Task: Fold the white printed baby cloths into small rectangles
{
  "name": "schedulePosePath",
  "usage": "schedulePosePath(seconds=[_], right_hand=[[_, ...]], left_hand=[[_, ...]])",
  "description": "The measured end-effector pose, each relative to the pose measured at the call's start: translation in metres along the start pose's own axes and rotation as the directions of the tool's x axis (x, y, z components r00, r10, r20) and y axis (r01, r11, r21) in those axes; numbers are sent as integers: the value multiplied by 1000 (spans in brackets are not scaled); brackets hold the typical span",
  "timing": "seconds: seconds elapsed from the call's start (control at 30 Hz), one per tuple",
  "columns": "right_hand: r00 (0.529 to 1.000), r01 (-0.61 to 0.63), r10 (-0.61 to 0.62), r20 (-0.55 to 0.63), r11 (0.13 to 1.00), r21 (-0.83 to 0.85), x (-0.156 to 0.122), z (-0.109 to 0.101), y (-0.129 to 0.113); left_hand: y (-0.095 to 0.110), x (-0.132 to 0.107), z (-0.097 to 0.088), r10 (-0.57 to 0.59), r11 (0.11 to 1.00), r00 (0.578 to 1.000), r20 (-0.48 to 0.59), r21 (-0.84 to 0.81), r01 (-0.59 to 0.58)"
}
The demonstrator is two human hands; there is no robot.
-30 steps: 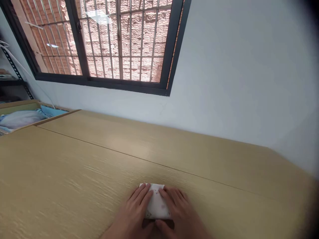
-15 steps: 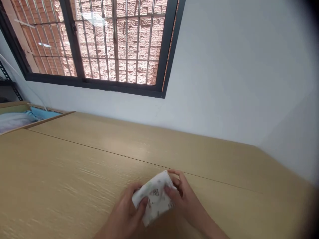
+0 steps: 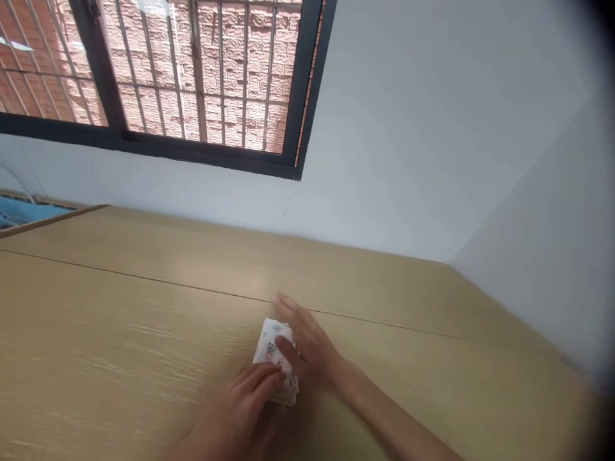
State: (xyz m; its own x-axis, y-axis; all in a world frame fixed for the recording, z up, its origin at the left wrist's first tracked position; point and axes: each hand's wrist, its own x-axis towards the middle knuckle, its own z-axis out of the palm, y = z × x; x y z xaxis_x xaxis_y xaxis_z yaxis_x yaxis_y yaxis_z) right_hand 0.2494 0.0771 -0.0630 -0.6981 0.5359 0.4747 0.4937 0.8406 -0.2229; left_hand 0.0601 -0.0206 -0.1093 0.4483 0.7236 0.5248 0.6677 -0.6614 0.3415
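A small white folded cloth (image 3: 269, 334) with little printed figures lies on the wooden tabletop (image 3: 144, 346), its layered edge showing at the lower right. My left hand (image 3: 235, 410) is over its near left side, fingers together and curled onto the top; its thumb is hidden. Along the right side is my right hand (image 3: 307, 339), slightly smeared by motion. Its fingers are stretched out past the far right corner, while the thumb is spread across the cloth's upper face.
Behind the table rises a white wall (image 3: 384, 141) with a dark-framed barred window (image 3: 202, 153). A thin seam runs across the tabletop. At the far left is a wood-edged compartment (image 3: 57, 219) with something blue (image 3: 29, 211) in it.
The cloth has come down from between both hands onto the table and turned more upright in view. My right hand has opened out beside it, and the view has swung to the right.
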Motion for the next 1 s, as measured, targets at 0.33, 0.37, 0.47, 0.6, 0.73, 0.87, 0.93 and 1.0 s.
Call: schedulePosePath(seconds=[0.33, 0.37, 0.47, 0.6, 0.73, 0.87, 0.93, 1.0], right_hand=[[918, 233, -298, 262, 939, 252, -27, 0, -28], [922, 223, -281, 267, 948, 227, -28, 5, -19], [923, 188, -231, 309, 969, 161, -25, 16, 10], [910, 125, -147, 387, 989, 81, -12, 20, 39], [893, 4, -14, 451, 1000, 25, -3, 19, 54], [886, -101, 62, 460, 993, 59, -3, 25, 61], [897, -114, 70, 435, 991, 76, -6, 29, 62], [909, -106, 63, 413, 991, 82, -8, 32, 62]], left_hand=[[17, -21, 52, 122, 988, 992, -32, 102, -118], [19, -21, 50, 104, 990, 995, -10, 94, -103], [22, -20, 41, 80, 991, 994, 77, 103, -87], [18, -22, 41, 103, 987, 989, 102, 110, -114], [13, -22, 47, 158, 975, 986, 52, 147, -164], [16, -18, 47, 183, 944, 983, -6, 280, -174], [18, -17, 46, 197, 918, 980, -19, 354, -177], [18, -16, 47, 220, 884, 975, -39, 431, -182]])
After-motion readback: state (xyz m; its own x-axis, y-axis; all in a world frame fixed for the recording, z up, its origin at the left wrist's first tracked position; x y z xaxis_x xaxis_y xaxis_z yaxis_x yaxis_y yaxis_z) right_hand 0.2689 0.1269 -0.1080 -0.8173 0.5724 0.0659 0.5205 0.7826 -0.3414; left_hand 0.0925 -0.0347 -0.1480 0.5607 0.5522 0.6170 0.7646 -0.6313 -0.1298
